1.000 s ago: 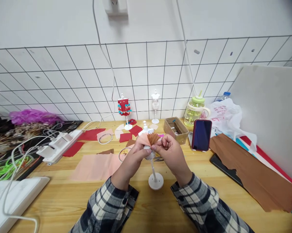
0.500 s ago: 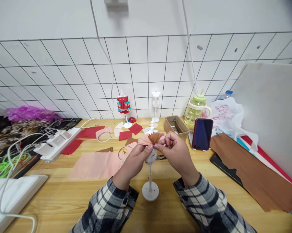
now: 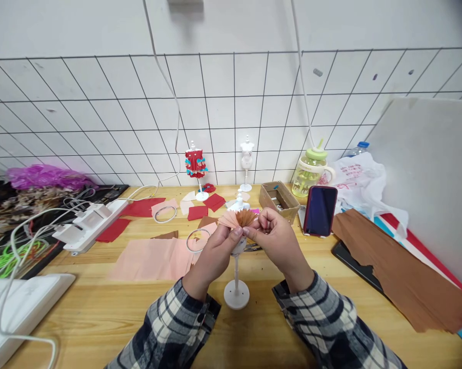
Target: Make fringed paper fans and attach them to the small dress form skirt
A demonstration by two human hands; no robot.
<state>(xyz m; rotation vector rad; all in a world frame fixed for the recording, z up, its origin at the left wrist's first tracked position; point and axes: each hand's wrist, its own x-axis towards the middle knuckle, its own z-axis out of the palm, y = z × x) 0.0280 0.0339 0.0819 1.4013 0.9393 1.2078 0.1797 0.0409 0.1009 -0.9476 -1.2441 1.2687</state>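
Pleated paper (image 3: 244, 218), pink on the left and brown on the right, fans out between my two hands. My left hand (image 3: 220, 249) is closed, its thumb pinching the pleats at their lower edge. From the other side my right hand (image 3: 276, 234) pinches the same edge between thumb and fingers. Directly behind the paper stands a small white mannequin stand (image 3: 236, 294), its upper body mostly covered by the paper and my hands. Whether the paper touches it I cannot tell. Pink paper sheets (image 3: 149, 260) and a ring (image 3: 197, 241) lie left of my left hand.
At the back stand a mannequin in a red dress (image 3: 195, 163) and a bare white one (image 3: 246, 160). A cardboard box (image 3: 279, 202), a phone (image 3: 320, 211) and a drink jar (image 3: 309, 173) are at the right, near brown paper (image 3: 403, 271). A power strip (image 3: 90, 228) lies left.
The base of the near mannequin stand sits slightly farther back and left than before. My hands keep their pinch on the pleated paper, almost unmoved.
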